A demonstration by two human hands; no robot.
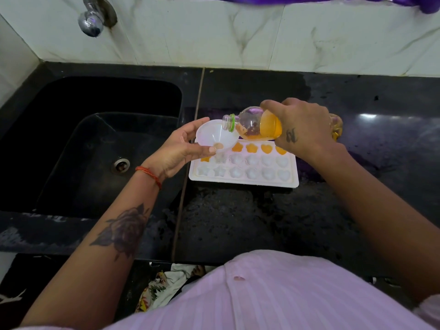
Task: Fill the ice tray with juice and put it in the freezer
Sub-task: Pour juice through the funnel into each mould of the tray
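A white ice tray (242, 181) with star, flower and heart moulds lies on the black counter. Its far row and one left cell of the middle row hold orange juice; the other cells look white. My left hand (181, 148) holds a white funnel (214, 135) over the tray's left end, spout down above a middle-row cell. My right hand (302, 126) grips a clear juice bottle (252, 126) with a green neck ring, tipped almost flat, its uncapped mouth over the funnel bowl. Orange juice sits in the bottle's lower half.
A deep black sink (100, 144) with a drain lies left of the tray, a chrome tap (92, 19) on the marble wall above it. The black counter (238, 222) runs to the front edge by my pink shirt. Purple cloth (404, 2) hangs at top right.
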